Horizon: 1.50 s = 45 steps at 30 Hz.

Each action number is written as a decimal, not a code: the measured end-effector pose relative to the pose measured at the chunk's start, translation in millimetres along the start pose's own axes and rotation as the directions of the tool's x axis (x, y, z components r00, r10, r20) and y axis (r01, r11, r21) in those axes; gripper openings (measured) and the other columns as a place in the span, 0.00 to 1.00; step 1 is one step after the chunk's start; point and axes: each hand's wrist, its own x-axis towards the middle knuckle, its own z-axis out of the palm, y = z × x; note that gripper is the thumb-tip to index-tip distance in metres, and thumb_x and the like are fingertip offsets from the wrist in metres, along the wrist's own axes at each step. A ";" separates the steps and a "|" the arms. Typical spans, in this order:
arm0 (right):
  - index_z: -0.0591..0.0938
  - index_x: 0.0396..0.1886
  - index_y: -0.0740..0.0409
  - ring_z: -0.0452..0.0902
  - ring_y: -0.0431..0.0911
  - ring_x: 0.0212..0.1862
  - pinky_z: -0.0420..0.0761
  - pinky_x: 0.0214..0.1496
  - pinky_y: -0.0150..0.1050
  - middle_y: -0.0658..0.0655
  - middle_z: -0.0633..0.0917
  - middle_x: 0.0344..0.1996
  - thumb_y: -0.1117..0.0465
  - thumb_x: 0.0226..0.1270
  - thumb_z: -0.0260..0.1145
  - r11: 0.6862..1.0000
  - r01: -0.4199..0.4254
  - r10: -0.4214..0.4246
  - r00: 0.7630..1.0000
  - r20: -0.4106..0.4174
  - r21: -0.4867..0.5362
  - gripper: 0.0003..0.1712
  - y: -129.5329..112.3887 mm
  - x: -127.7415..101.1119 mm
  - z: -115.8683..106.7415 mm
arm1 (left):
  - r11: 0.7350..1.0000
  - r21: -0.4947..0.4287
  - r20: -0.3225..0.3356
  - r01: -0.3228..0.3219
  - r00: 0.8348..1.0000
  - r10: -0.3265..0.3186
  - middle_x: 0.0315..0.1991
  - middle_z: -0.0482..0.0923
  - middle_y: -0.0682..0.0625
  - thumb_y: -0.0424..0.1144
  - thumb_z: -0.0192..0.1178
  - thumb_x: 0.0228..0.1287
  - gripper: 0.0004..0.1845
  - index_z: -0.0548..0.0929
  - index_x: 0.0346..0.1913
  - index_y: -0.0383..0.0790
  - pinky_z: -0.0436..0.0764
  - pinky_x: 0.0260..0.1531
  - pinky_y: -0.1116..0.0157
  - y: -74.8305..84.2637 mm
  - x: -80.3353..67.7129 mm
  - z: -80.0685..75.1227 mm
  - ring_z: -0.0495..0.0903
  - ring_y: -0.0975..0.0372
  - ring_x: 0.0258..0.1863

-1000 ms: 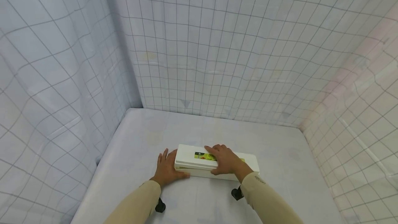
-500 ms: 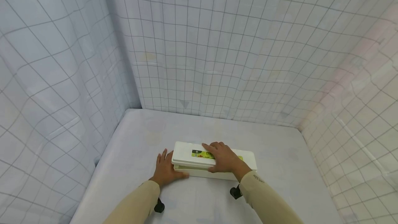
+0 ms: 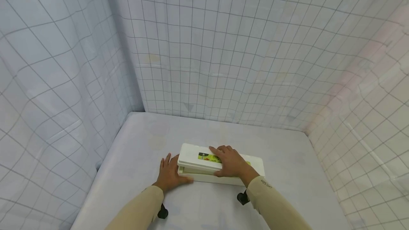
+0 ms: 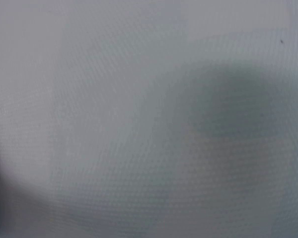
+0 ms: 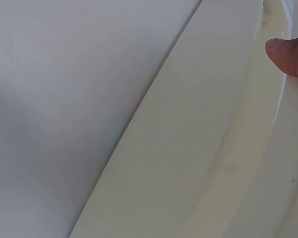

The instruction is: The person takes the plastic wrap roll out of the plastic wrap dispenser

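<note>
A long white box (image 3: 217,178) lies crosswise on the white-covered table. Its white lid (image 3: 190,154), with a green and yellow label, is raised at the left, leaving a gap above the box. My right hand (image 3: 231,162) grips the lid across its middle, thumb at the front edge and fingers over the top. The right wrist view shows that thumb (image 5: 289,57) at the lid's edge above the box's front wall (image 5: 164,134). At the box's left end rests my left hand (image 3: 170,174), fingers spread and straight, thumb along the front. The left wrist view holds only blurred pale cloth.
White sheets with a grid pattern (image 3: 204,56) hang at the back and both sides of the table (image 3: 159,127). Black wrist devices (image 3: 163,212) show under both beige sleeves (image 3: 271,198).
The lid's left end has risen in my right hand, widening the gap over the box. My left hand has stayed at the box's left end.
</note>
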 end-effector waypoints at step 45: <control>0.59 0.82 0.46 0.72 0.59 0.66 0.77 0.65 0.60 0.60 0.75 0.67 0.36 0.56 0.76 0.991 -0.133 0.133 0.991 -0.027 -0.007 0.59 25.8 -17.6 -6.7 | 1.000 0.017 0.019 0.006 1.000 -0.006 0.70 0.73 0.46 0.69 0.80 0.34 0.62 0.67 0.74 0.46 0.43 0.78 0.36 -0.4 1.2 -1.9 0.50 0.38 0.80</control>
